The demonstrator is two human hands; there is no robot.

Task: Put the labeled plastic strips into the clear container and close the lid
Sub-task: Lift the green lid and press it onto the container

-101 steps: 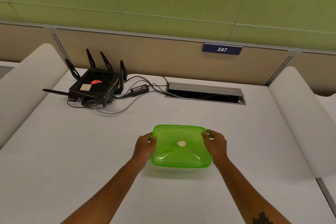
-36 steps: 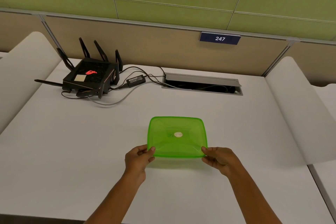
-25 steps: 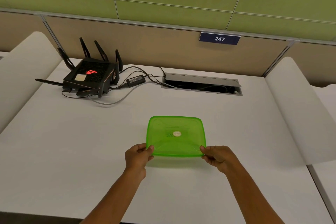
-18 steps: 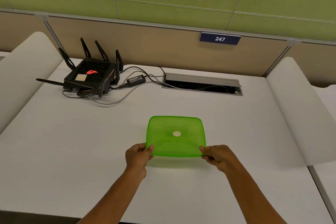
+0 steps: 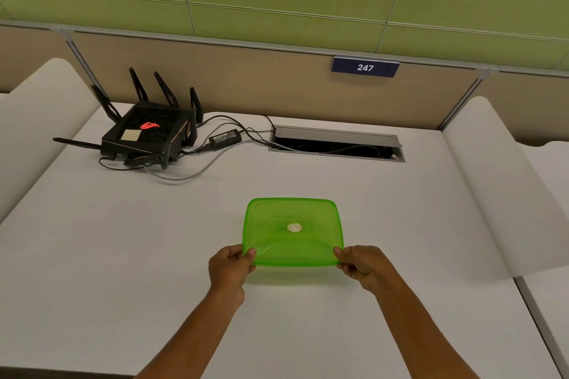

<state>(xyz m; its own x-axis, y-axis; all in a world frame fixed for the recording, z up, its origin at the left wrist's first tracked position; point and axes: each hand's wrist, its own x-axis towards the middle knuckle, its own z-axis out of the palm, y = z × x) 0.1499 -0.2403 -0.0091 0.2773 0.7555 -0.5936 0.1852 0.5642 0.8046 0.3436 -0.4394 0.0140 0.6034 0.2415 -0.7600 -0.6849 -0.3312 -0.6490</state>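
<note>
While both hands pinch the near corners, these lines run from the grip outward.

Grip: left hand (image 5: 229, 268) and right hand (image 5: 361, 266) each pinch a near corner of the translucent green, rounded-square plastic lid (image 5: 292, 231), thumbs on top, fingers curled beneath.
Container: it sits under the lid at mid-table; its clear body is barely visible, and no strips can be seen.
Risk, seal: pressing only the near corners could leave the far edge unseated, so the lid may spring up.
Risk, slide: the smooth white table (image 5: 123, 255) offers little friction, so a forward push could skid the box.
Lid texture: glossy, thin, flexible-looking, with a raised rim and a small pale round disc (image 5: 294, 228) at centre.
Beyond: a matte black angular router with antennas (image 5: 151, 132) stands well apart.
</note>
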